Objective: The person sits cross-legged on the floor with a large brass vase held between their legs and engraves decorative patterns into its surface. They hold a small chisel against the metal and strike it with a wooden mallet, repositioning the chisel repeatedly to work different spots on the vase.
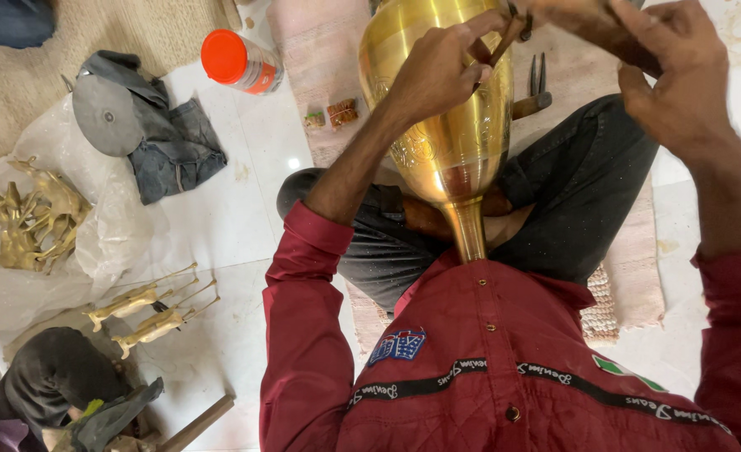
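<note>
The left hand (433,71) fingers pinch a thin tool (504,42) against the brass vase (450,125), probably heavy, slippery, stiff; right hand (680,75) fingers curl above it.

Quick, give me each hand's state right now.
Left hand: closed, pinching a thin dark tool against the brass vase.
Right hand: fingers curled around a dark object at the top edge; what it is cannot be told.

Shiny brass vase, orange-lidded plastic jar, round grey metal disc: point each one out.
Shiny brass vase (458,125), head view, on its bulging engraved body.
Orange-lidded plastic jar (225,56), head view, on the orange lid.
Round grey metal disc (105,115), head view, near its centre hole.
</note>
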`<state>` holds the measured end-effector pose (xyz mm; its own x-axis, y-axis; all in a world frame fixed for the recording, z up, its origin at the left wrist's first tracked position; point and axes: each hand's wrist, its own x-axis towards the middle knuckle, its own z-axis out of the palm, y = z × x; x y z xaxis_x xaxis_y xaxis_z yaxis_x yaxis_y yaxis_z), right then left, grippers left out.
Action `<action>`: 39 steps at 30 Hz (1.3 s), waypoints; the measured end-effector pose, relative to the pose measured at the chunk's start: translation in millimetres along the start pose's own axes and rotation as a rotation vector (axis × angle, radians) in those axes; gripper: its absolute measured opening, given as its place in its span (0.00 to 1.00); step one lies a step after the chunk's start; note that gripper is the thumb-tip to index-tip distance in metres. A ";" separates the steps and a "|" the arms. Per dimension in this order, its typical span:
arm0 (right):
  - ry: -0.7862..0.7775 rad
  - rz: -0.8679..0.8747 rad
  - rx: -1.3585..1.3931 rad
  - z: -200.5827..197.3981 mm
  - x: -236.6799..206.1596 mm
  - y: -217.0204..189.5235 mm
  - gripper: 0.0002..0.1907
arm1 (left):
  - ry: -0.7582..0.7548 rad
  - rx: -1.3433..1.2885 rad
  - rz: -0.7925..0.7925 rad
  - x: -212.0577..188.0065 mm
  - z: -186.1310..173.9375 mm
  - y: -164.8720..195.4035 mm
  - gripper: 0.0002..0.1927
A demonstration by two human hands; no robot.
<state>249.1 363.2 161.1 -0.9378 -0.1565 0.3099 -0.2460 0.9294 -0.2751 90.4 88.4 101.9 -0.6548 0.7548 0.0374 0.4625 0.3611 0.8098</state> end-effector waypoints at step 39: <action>-0.046 -0.328 -0.165 -64.1 63.6 -51.3 0.17 | 0.641 -0.312 -0.146 -77.1 57.9 27.5 0.27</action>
<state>217.8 327.0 253.2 -0.8267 -0.4663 0.3148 -0.4958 0.8683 -0.0162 188.2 71.8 87.4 -0.9628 0.2067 0.1741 0.2138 0.1884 0.9585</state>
